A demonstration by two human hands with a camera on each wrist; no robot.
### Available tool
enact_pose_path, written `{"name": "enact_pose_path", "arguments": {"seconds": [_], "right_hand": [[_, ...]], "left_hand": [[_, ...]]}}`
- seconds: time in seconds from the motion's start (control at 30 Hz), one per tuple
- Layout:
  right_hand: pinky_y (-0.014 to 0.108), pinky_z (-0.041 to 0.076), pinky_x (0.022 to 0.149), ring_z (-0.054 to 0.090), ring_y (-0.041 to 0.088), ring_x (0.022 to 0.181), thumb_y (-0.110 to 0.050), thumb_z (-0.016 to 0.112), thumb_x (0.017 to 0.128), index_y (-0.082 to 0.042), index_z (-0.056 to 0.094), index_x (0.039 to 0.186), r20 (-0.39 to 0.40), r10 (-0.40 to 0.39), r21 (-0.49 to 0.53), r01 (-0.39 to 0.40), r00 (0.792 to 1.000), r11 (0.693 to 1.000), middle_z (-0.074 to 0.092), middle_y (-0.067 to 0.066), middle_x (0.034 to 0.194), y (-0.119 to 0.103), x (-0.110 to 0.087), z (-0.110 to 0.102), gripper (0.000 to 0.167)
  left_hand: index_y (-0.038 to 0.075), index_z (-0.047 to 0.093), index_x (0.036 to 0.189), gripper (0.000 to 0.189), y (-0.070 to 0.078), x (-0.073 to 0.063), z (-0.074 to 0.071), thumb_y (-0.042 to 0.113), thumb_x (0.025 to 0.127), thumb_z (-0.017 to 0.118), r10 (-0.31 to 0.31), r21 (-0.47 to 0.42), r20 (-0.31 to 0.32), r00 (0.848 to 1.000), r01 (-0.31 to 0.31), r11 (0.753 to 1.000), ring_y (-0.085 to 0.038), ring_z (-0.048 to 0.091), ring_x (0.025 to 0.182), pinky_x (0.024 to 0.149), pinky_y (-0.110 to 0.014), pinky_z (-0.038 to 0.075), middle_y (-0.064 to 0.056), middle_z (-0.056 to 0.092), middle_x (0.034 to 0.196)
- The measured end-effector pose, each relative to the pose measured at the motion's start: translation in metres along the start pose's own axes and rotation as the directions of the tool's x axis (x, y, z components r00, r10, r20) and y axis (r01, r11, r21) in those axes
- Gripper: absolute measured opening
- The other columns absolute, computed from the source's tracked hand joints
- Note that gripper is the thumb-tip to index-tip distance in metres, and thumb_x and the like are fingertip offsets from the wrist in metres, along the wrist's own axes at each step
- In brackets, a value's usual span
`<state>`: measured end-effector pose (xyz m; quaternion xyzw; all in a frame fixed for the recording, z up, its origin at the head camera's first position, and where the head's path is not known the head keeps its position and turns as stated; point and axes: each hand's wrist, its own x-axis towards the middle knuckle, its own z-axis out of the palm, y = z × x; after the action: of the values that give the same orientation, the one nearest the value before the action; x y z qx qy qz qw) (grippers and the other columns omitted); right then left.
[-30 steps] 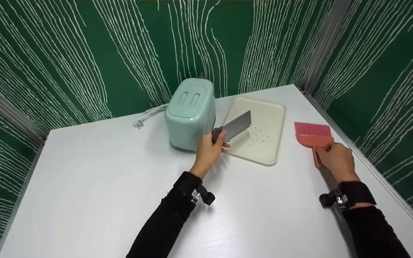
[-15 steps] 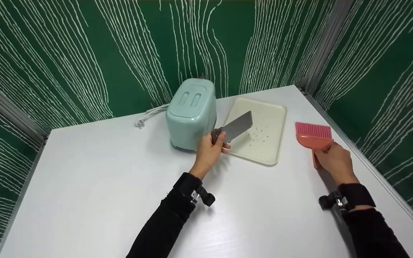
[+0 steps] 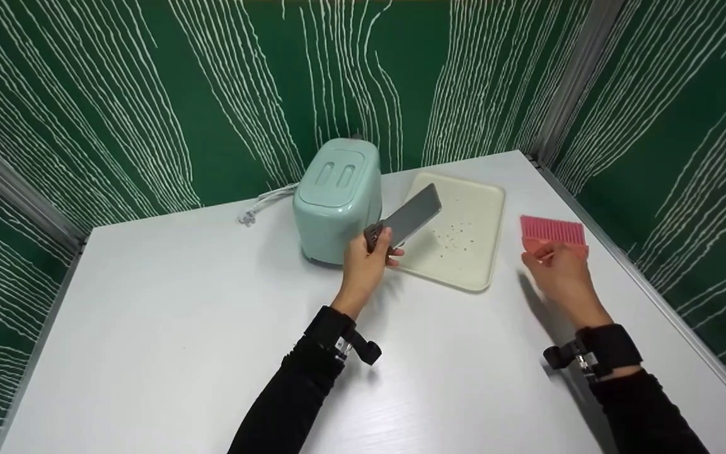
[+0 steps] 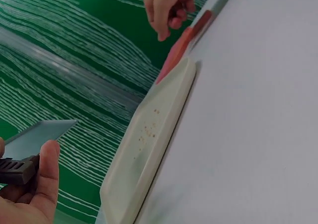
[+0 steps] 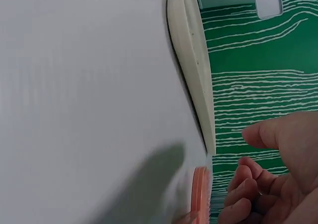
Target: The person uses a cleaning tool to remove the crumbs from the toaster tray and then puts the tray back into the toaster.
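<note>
My left hand [image 3: 363, 261] grips the dark slotted end of a toaster crumb tray [image 3: 414, 213], a thin grey metal plate tilted over the left part of a cream tray [image 3: 479, 277]. Small dark crumbs [image 3: 453, 238] lie scattered on the cream tray. To the right lies a hand brush [image 3: 552, 231] with pink bristles and an orange body. Above its handle hovers my right hand [image 3: 561, 276], fingers loosely curled. The right wrist view shows nothing between thumb and fingers, apart from the brush [image 5: 199, 196]. The handle is mostly hidden in the head view.
A mint-green toaster [image 3: 336, 202] stands left of the cream tray, close to my left hand. Its white cord and plug [image 3: 248, 217] lie behind it on the white table [image 3: 212, 328]. Green walls with white lines border the back and right edges.
My right hand has let go of the brush handle and lifted, shifting slightly left. My left hand has tilted the crumb tray more steeply and drawn it slightly left.
</note>
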<state>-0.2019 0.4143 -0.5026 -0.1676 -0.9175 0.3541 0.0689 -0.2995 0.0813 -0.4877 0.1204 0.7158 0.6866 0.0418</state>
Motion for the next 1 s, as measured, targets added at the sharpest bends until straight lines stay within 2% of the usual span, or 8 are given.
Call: {"name": "enact_pose_path", "arguments": {"seconds": [0.17, 0.27, 0.4, 0.5, 0.63, 0.73, 0.9, 1.0], "right_hand": [[0.03, 0.05, 0.07, 0.058, 0.03, 0.093, -0.041, 0.059, 0.109, 0.004, 0.057, 0.128, 0.087, 0.061, 0.032, -0.064, 0.994, 0.997, 0.06, 0.022, 0.112, -0.019, -0.001, 0.004, 0.049], [0.029, 0.051, 0.067, 0.057, 0.027, 0.087, -0.042, 0.061, 0.108, 0.0, 0.056, 0.127, 0.116, 0.074, 0.035, -0.078, 0.991, 0.996, 0.06, 0.017, 0.104, -0.03, -0.003, 0.008, 0.046], [0.029, 0.048, 0.065, 0.056, 0.023, 0.078, -0.04, 0.063, 0.107, -0.002, 0.059, 0.12, 0.114, 0.015, 0.005, -0.016, 0.993, 1.0, 0.059, 0.01, 0.089, -0.04, -0.008, 0.013, 0.04], [0.03, 0.046, 0.065, 0.055, 0.021, 0.075, -0.041, 0.064, 0.106, -0.003, 0.06, 0.117, 0.107, -0.036, -0.013, 0.038, 0.994, 0.999, 0.058, 0.007, 0.085, -0.046, -0.011, 0.017, 0.04], [0.028, 0.044, 0.062, 0.053, 0.018, 0.071, -0.038, 0.065, 0.106, -0.003, 0.061, 0.114, 0.105, -0.097, 0.002, 0.097, 0.99, 0.995, 0.057, 0.004, 0.082, -0.055, -0.014, 0.022, 0.037], [0.028, 0.044, 0.061, 0.053, 0.016, 0.07, -0.037, 0.066, 0.106, -0.003, 0.061, 0.112, 0.11, -0.128, 0.014, 0.128, 0.986, 0.992, 0.057, 0.004, 0.081, -0.063, -0.015, 0.027, 0.035], [0.03, 0.045, 0.064, 0.054, 0.018, 0.072, -0.039, 0.066, 0.106, -0.004, 0.061, 0.112, 0.124, -0.173, 0.024, 0.172, 0.977, 0.985, 0.061, 0.007, 0.084, -0.076, -0.017, 0.031, 0.036], [0.031, 0.044, 0.065, 0.055, 0.018, 0.072, -0.039, 0.067, 0.106, -0.005, 0.062, 0.111, 0.119, -0.21, 0.031, 0.208, 0.97, 0.978, 0.063, 0.008, 0.084, -0.083, -0.019, 0.035, 0.034]], "left_hand": [[0.001, 0.069, 0.116, 0.027, -0.001, -0.003, -0.001, 0.026, 0.113, 0.059, -0.009, -0.03, -0.015, 1.0, 0.009, 0.999, -0.027, 0.079, 0.078, 0.075, -0.029, 0.065, -0.019, 0.082, 0.094], [0.0, 0.068, 0.12, 0.028, -0.001, -0.006, 0.0, 0.025, 0.113, 0.058, -0.027, -0.057, -0.02, 0.999, 0.026, 0.998, -0.026, 0.078, 0.077, 0.077, -0.03, 0.065, -0.019, 0.082, 0.095], [0.001, 0.067, 0.121, 0.028, -0.001, -0.012, 0.001, 0.026, 0.113, 0.058, -0.061, -0.085, -0.026, 0.998, 0.059, 0.995, -0.029, 0.079, 0.081, 0.079, -0.03, 0.065, -0.019, 0.082, 0.096], [0.001, 0.066, 0.119, 0.028, -0.002, -0.017, 0.0, 0.027, 0.113, 0.058, -0.083, -0.104, -0.023, 0.996, 0.08, 0.991, -0.026, 0.079, 0.081, 0.08, -0.031, 0.065, -0.02, 0.082, 0.098], [0.003, 0.064, 0.113, 0.026, -0.005, -0.024, -0.003, 0.028, 0.114, 0.056, -0.102, -0.153, -0.004, 0.995, 0.1, 0.983, -0.014, 0.076, 0.074, 0.079, -0.03, 0.065, -0.022, 0.081, 0.099], [0.004, 0.062, 0.111, 0.025, -0.007, -0.03, -0.006, 0.028, 0.114, 0.055, -0.117, -0.189, 0.016, 0.993, 0.118, 0.975, -0.015, 0.077, 0.076, 0.078, -0.027, 0.064, -0.021, 0.081, 0.099], [0.002, 0.06, 0.126, 0.029, -0.008, -0.042, -0.018, 0.028, 0.116, 0.052, -0.182, -0.262, 0.076, 0.98, 0.196, 0.945, -0.014, 0.077, 0.077, 0.074, -0.024, 0.064, -0.015, 0.08, 0.095], [0.003, 0.055, 0.136, 0.033, -0.01, -0.049, -0.027, 0.028, 0.116, 0.049, -0.209, -0.299, 0.11, 0.972, 0.233, 0.926, -0.011, 0.076, 0.075, 0.073, -0.023, 0.063, -0.017, 0.08, 0.101]]}}
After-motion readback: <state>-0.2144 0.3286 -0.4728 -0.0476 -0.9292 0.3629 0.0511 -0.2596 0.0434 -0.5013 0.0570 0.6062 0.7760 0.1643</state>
